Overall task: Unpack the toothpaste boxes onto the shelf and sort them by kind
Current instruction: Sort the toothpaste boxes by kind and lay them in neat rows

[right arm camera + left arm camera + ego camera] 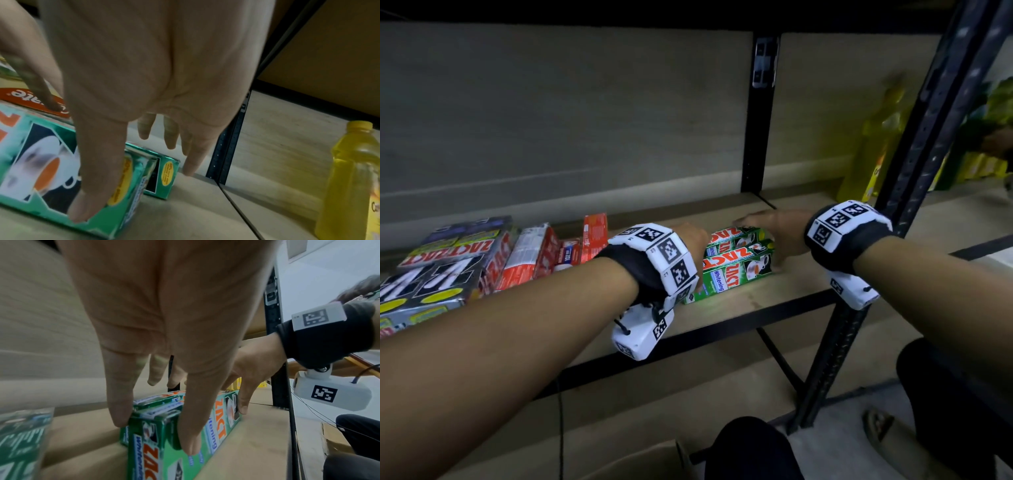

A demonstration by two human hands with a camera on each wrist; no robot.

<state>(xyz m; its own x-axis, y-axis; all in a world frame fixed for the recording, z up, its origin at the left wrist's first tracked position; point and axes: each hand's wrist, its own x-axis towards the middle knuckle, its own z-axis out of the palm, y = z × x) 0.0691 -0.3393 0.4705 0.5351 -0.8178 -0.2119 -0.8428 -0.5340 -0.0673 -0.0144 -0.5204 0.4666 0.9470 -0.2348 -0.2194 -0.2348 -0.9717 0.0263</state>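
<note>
Nearest the camera, a cardboard box (650,459) sits on the floor by the person's knees. Up on the shelf (774,301), both hands are on the green boxes (736,267), a small bunch lying side by side near the front edge. Left hand (690,236) at their left end, fingers (121,402) straight and spread down over the box ends, thumb on the front face, pressing, not curling round. Right hand (774,226) at the right end, thumb flat on the front box's face, fingers (192,160) stretched past the ends to the shelf board; loose, nothing gripped. Off left, red boxes (544,253) and dark packs (431,270) are grouped apart. Farther right, behind the post (756,113), stands a yellow bottle (873,144).
</note>
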